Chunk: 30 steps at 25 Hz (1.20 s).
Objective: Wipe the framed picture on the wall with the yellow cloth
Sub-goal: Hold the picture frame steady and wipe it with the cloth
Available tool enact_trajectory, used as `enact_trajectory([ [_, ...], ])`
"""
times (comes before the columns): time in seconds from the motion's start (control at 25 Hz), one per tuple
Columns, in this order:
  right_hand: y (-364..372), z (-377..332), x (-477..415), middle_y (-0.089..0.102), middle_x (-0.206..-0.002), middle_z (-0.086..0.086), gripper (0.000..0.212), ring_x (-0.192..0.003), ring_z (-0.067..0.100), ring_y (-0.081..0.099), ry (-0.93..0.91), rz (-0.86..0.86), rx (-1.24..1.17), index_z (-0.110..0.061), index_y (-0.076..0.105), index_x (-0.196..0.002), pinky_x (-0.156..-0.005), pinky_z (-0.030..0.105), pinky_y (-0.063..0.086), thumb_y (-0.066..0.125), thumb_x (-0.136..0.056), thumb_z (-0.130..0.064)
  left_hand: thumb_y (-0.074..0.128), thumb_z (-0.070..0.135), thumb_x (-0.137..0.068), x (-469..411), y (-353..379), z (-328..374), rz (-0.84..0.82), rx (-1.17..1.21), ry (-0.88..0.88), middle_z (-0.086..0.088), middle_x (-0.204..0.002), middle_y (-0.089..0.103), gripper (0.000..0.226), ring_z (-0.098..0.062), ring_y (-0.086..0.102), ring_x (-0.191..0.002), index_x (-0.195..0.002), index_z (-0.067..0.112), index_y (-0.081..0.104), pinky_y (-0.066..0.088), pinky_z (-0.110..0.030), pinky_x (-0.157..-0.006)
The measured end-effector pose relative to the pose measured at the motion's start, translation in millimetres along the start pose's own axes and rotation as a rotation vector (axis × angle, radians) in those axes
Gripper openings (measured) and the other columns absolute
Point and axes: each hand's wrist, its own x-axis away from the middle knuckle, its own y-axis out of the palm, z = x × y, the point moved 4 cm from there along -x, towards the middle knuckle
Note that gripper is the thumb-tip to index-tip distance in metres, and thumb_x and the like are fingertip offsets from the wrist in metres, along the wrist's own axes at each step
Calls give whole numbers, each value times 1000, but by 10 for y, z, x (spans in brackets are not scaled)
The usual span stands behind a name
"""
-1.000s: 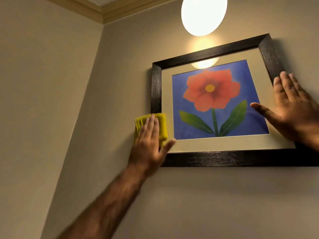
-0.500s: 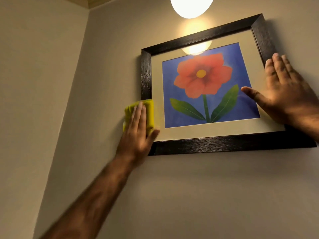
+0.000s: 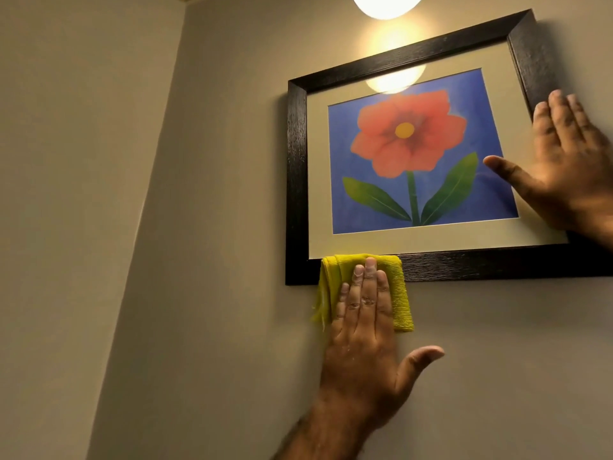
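A framed picture [image 3: 296,180] hangs on the beige wall: a black wooden frame, a cream mat and a red flower on blue. My left hand [image 3: 363,346] lies flat with fingers together, pressing a folded yellow cloth [image 3: 399,293] against the frame's bottom rail near its lower left corner; the cloth's lower part lies on the wall below. My right hand [image 3: 567,167] rests flat on the frame's right side, fingers up over the black rail, thumb stretched onto the glass.
A round glowing lamp [image 3: 386,5] sits just above the frame, and its glare reflects on the upper glass. A wall corner [image 3: 159,167] runs down the left side, well away from the frame. Bare wall surrounds the picture.
My left hand and the cloth have moved from the frame's left rail down and right onto the bottom rail. My right hand stays on the right side.
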Motion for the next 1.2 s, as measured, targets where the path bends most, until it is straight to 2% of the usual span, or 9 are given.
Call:
enact_trajectory([
  [0.08, 51, 50, -16, 13, -171, 15, 104, -158, 33, 14, -9, 16, 17, -8, 11, -159, -125, 45, 13, 29, -89, -84, 26, 79, -92, 13, -45, -63, -1, -37, -15, -5, -172, 4, 99, -20, 0, -159, -161, 10, 8, 16, -44, -128],
  [0.24, 116, 96, -41, 12, -171, 13, 102, -157, 31, 15, -10, 32, 38, -11, 9, -159, -124, 45, 15, 32, -90, -83, 21, 79, -92, 139, -169, -616, -45, -106, -163, -7, -172, 4, 99, -23, 5, -159, -161, 9, 10, 23, -47, -126],
  [0.4, 104, 93, -27, 12, -171, 13, 104, -158, 31, 14, -3, 22, 32, -10, 9, -160, -125, 44, 14, 31, -89, -84, 18, 80, -92, 34, -183, -932, -50, -64, -173, -5, -172, -3, 99, -21, -2, -159, -161, 11, 2, 18, -47, -128],
  [0.56, 20, 29, -5, 12, -171, 16, 107, -158, 32, 13, -8, 10, 9, -6, 13, -160, -126, 44, 13, 26, -89, -85, 7, 83, -86, -782, -338, -1133, 25, 7, -121, -11, -171, 3, 107, -25, 3, -159, -160, 5, 10, 10, -43, -129],
  [0.72, -119, -73, 40, 8, -171, 16, 112, -159, 30, 9, -7, -29, -8, -4, 10, -161, -128, 44, 11, 20, -87, -87, -7, 92, -71, -1827, -517, -1428, -22, 49, -163, -9, -172, -2, 124, -23, -1, -159, -161, 7, 2, -5, -33, -126],
  [0.8, -173, -120, 49, 7, -172, 17, 115, -160, 30, 7, -8, -62, -13, -3, 10, -161, -129, 45, 11, 17, -85, -89, -5, 92, -70, -2207, -586, -1521, -76, 45, -169, -8, -172, -6, 123, -22, -4, -159, -161, 9, -1, -5, -35, -125],
  [0.88, -200, -130, 70, 5, -172, 17, 117, -160, 30, 6, 4, -78, -4, -3, 9, -161, -129, 45, 10, 15, -83, -90, 3, 89, -78, -2395, -612, -1578, -84, 11, -177, -6, -172, -7, 114, -21, -6, -159, -161, 10, -2, -5, -36, -124],
  [1.0, -209, -158, 55, 5, -172, 16, 117, -160, 30, 6, 1, -84, -2, -3, 9, -161, -129, 44, 9, 16, -84, -90, 5, 87, -80, -2246, -589, -1544, -56, 8, -168, -6, -172, -7, 112, -20, -6, -159, -161, 11, -3, -3, -39, -127],
  [1.2, -184, -130, 73, 7, -172, 17, 116, -160, 31, 8, 20, -82, -7, -3, 10, -161, -128, 43, 9, 16, -84, -89, 2, 84, -83, -1204, -420, -1266, -48, -17, -113, -8, -172, -9, 109, -21, -9, -159, -161, 7, -3, -3, -37, -129],
])
